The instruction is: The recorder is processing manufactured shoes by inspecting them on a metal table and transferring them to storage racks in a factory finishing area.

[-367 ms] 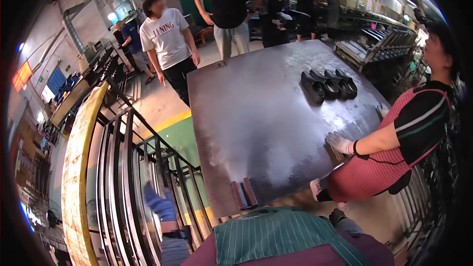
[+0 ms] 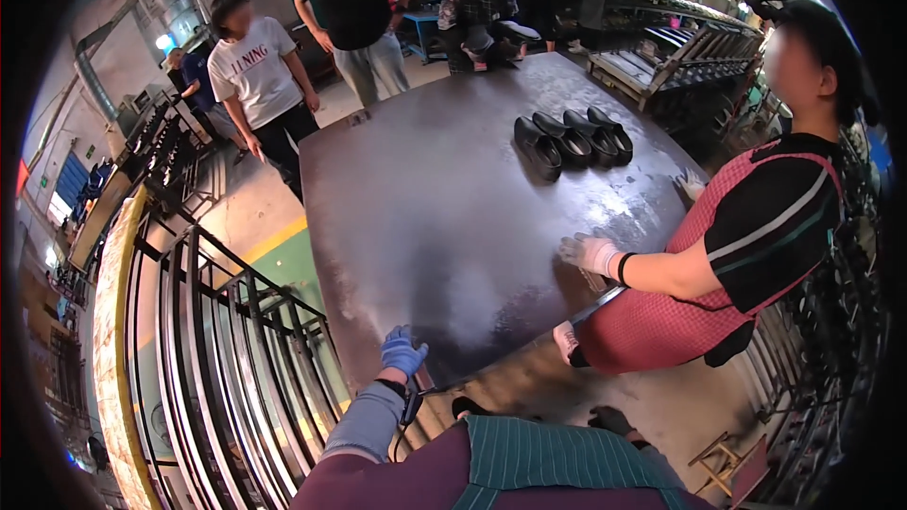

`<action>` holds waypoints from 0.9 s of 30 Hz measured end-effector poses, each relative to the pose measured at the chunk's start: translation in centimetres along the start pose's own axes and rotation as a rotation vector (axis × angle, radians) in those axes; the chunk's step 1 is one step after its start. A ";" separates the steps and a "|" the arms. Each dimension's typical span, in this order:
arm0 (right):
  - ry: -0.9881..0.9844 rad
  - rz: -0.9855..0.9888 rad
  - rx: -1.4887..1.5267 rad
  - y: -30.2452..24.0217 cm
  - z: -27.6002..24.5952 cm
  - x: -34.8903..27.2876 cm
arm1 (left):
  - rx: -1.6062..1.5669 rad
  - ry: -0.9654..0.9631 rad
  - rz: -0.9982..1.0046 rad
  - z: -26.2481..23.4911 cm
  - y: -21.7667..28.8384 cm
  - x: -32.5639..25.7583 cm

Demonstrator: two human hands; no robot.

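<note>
My left hand (image 2: 403,352), in a blue glove, is at the near left edge of the large dark table (image 2: 378,217). Its fingers look apart, and nothing shows in them. Right by its wrist is a small brown block (image 2: 422,380), mostly covered by the hand and arm. My right hand (image 2: 612,419), in a dark glove, hangs low beyond my apron, apart from the table; how its fingers are set is too dim to tell. Several black shoes (image 2: 573,144) stand in a row toward the table's far right.
A co-worker in a red checked apron (image 2: 652,321) stands at the right, a white-gloved hand (image 2: 590,253) on the table edge. Metal racks (image 2: 227,349) with a yellow-wrapped bar (image 2: 111,349) line my left. Other people stand past the far edge. A small stool (image 2: 732,467) is at lower right.
My left hand has moved from over the rack rightward to the table's near edge, by the brown block. The whole view has shifted, and a person at the far edge now sits or crouches lower.
</note>
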State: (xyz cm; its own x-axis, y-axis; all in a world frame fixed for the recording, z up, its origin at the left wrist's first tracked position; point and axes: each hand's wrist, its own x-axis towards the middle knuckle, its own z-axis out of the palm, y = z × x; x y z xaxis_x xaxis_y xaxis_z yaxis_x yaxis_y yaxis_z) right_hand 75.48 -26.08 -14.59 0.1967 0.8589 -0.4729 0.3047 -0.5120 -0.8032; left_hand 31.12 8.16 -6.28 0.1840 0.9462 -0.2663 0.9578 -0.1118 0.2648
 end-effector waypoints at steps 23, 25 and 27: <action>0.087 -0.028 -0.739 -17.9 42.0 4.8 | -1.402 -0.345 -0.159 -17.2 7.1 34.5; 0.122 -0.234 -1.102 -26.6 45.5 6.3 | -1.466 -0.282 -0.199 -18.9 9.2 39.3; 0.131 -0.496 -1.447 -33.8 44.9 8.8 | -1.503 -0.263 -0.166 -20.5 8.7 43.7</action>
State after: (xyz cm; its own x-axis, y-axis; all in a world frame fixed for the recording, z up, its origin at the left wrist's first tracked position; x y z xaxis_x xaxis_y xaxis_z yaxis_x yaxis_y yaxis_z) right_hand 25.09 -0.55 -7.84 -0.1408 0.9742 -0.1763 0.9637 0.1757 0.2010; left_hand 43.00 54.80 3.44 0.2887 0.8195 -0.4950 -0.1009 0.5402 0.8355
